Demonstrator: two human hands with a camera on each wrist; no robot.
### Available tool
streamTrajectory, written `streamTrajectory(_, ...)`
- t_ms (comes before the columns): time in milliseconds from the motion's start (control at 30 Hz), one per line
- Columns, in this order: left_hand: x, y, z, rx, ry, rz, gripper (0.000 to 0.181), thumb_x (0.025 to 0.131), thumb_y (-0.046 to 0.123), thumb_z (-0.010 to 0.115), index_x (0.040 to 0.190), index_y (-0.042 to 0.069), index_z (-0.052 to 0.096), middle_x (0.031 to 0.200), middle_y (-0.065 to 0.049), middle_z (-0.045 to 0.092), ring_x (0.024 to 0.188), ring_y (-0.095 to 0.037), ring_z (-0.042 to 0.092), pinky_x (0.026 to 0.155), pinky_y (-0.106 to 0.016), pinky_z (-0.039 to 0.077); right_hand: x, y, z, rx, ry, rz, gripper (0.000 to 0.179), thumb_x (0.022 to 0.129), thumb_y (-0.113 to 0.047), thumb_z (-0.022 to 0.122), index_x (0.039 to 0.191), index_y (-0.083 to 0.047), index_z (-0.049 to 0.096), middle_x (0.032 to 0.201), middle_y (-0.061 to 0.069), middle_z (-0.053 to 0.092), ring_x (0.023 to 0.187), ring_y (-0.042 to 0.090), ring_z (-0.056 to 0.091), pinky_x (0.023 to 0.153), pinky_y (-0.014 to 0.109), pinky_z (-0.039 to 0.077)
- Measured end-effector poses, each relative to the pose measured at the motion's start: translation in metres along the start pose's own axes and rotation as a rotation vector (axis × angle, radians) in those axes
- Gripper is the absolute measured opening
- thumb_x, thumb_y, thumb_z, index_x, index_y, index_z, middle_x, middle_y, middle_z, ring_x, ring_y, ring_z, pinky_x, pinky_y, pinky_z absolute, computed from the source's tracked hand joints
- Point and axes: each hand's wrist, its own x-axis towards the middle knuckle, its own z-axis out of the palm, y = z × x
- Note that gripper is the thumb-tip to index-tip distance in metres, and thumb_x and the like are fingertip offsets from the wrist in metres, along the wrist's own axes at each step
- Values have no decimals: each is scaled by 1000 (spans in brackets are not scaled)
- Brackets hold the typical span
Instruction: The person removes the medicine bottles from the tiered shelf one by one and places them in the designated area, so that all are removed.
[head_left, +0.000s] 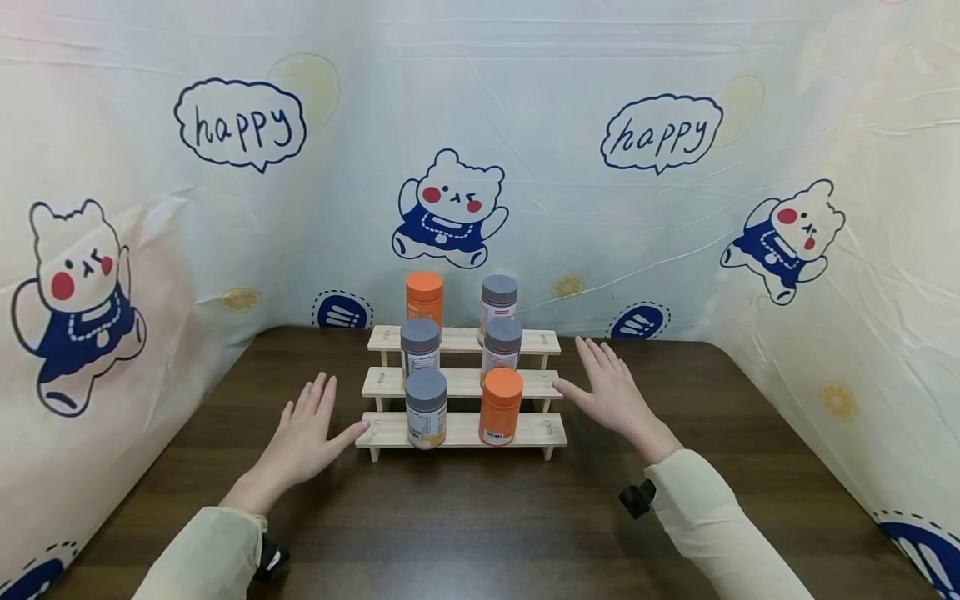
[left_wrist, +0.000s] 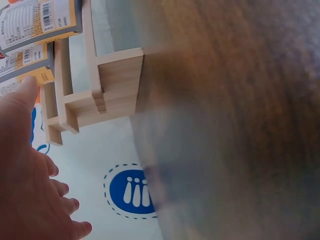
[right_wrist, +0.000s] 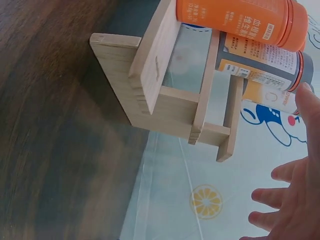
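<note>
A three-tier wooden rack [head_left: 461, 430] stands on the table with two bottles on each tier. On the bottom tier are a grey-lidded bottle [head_left: 426, 408] at left and an orange bottle [head_left: 500, 407] at right. Two grey bottles [head_left: 420, 346] [head_left: 501, 348] share the middle tier. Up top, an orange bottle [head_left: 424, 296] is left of a grey-lidded one [head_left: 498, 298]. My left hand [head_left: 303, 437] is beside the rack's left end, fingers straight, holding nothing. Spread at the right end, my right hand [head_left: 611, 392] is likewise bare; whether either thumb touches the rack I cannot tell.
The dark brown table [head_left: 442, 525] reaches back to a printed cloth [head_left: 555, 217] that hangs behind and along both sides. Dark straps with small black devices [head_left: 638, 498] sit at both wrists.
</note>
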Motion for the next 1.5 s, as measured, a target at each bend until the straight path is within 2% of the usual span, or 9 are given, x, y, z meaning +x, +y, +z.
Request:
streamTrajectory(133, -1, -3, 6, -18, -8, -12, 96, 87, 60, 47, 143, -10, 10, 147, -32, 5, 132, -46, 3, 99, -65, 5, 2, -3, -2, 37, 1, -10, 85, 88, -57, 49, 146, -4, 19, 148, 20, 20, 134, 39, 12, 105, 55, 10)
streamTrajectory(333, -2, -6, 14, -48, -8, 7, 95, 88, 58, 47, 141, -12, 11, 146, -32, 6, 132, -47, 5, 99, -64, 6, 7, -8, -4, 94, 11, -23, 85, 88, -56, 50, 147, -5, 18, 149, 17, 21, 135, 36, 13, 105, 54, 14)
streamTrajectory(567, -3, -5, 20, -74, -28, 7, 94, 88, 56, 48, 141, -13, 12, 146, -33, 7, 131, -48, 5, 99, -64, 9, 14, -16, -8, 171, 3, -16, 88, 85, -62, 47, 148, -8, 16, 150, 14, 18, 136, 32, 12, 104, 55, 16)
streamTrajectory(733, -4, -2, 21, -96, -30, 15, 92, 89, 54, 49, 141, -13, 13, 145, -33, 7, 132, -47, 6, 100, -63, 10, 20, -23, -10, 223, -3, -5, 87, 86, -61, 47, 148, -10, 15, 150, 13, 19, 136, 32, 15, 104, 54, 18)
streamTrajectory(1033, -3, 2, 21, -112, -60, 25, 92, 89, 55, 48, 141, -12, 12, 146, -32, 6, 132, -47, 6, 100, -62, 10, 37, -33, -14, 312, -13, -2, 79, 89, -51, 51, 148, -11, 16, 148, 15, 23, 133, 32, 23, 103, 53, 22)
streamTrajectory(1300, -2, 7, 18, -129, -70, 51, 90, 90, 53, 49, 141, -13, 13, 146, -32, 9, 132, -46, 8, 101, -60, 11, 55, -41, -23, 368, 4, 7, 81, 86, -56, 52, 148, -15, 18, 145, 13, 31, 129, 32, 32, 99, 53, 30)
streamTrajectory(1500, -2, 8, 17, -137, -81, 62, 91, 90, 53, 49, 140, -14, 15, 146, -32, 10, 132, -46, 10, 102, -59, 13, 65, -49, -28, 413, 9, 20, 80, 86, -52, 57, 147, -15, 21, 144, 12, 33, 130, 30, 30, 100, 52, 29)
